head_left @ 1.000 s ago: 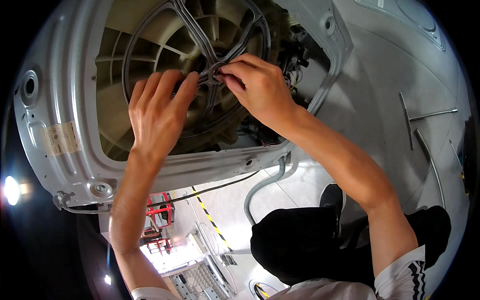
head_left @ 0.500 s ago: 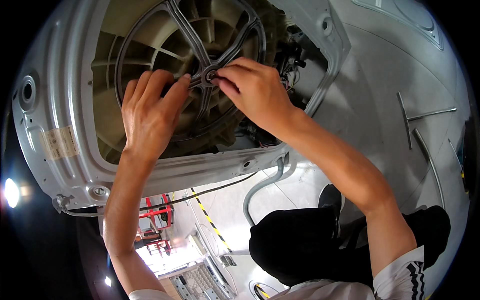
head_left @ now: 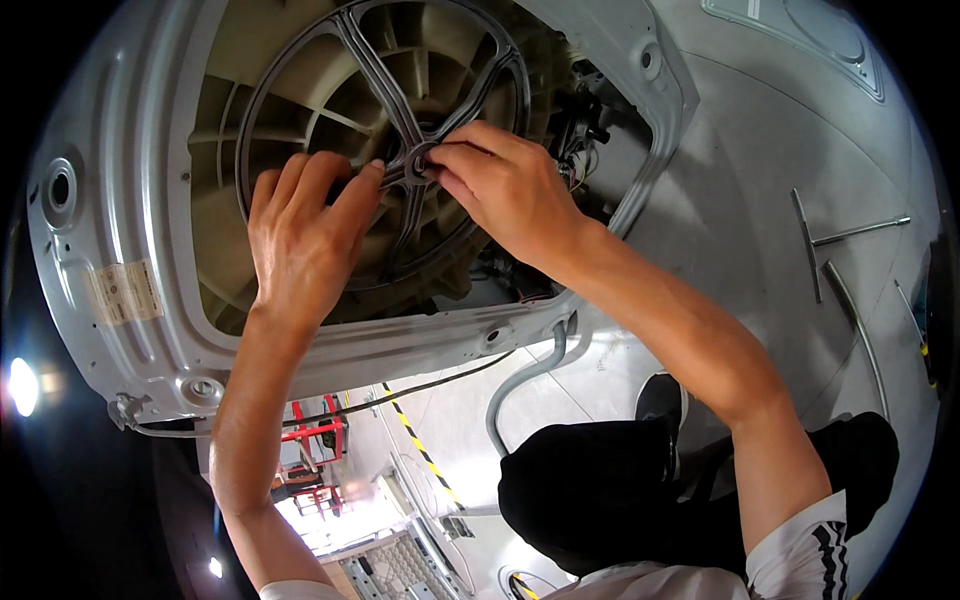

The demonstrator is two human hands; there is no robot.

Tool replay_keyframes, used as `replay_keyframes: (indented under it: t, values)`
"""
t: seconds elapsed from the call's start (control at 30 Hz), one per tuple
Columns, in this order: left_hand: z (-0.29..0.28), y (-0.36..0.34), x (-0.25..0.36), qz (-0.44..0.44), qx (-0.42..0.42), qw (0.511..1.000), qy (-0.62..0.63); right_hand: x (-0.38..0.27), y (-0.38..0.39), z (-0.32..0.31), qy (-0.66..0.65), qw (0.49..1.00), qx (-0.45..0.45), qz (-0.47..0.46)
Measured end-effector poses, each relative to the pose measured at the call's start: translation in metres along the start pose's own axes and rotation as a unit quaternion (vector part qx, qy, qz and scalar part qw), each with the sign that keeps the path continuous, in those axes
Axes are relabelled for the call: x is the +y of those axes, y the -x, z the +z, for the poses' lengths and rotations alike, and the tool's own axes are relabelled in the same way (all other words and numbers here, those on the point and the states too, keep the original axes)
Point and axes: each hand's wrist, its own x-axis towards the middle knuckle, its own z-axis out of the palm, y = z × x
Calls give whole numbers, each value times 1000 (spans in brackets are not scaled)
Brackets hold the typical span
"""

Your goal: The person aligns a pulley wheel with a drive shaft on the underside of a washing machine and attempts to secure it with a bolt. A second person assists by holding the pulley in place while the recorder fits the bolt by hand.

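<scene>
A grey metal pulley wheel [head_left: 384, 78] with several spokes sits in the open back of a washing machine, in front of a yellowish plastic tub [head_left: 222, 105]. My left hand [head_left: 308, 225] is closed round a spoke left of the hub, its thumb lying on the metal and its other fingertips hidden behind. At the wheel's hub, my right hand [head_left: 505, 180] pinches a small bolt [head_left: 422, 162] between thumb and fingers. Those fingers cover part of the bolt and hub.
The grey cabinet frame [head_left: 120, 215] surrounds the opening, with wiring [head_left: 580, 150] inside at right. A grey drain hose [head_left: 497, 400] hangs below. On the floor at right lie a T-handle wrench [head_left: 855, 232], a curved metal tube [head_left: 860, 320] and a screwdriver [head_left: 922, 335]. A panel [head_left: 810, 35] lies at the far right.
Both hands keep their places on the pulley wheel, and the right fingers have shifted very slightly at the hub. The whole view has moved a little.
</scene>
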Motion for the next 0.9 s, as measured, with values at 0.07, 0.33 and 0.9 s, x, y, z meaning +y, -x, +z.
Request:
replay_keyframes:
  t: [0.07,0.33,0.9]
  values:
    - [2,1,-2,5,6,1000,7,-1,-1,-1,1,1000,-7,17]
    - [6,4,15,-3,42,999,19,-5,7,-6,-1,999,39,4]
    - [60,-3,121,-64,35,976,207,3,81,-101,65,988,-75,114]
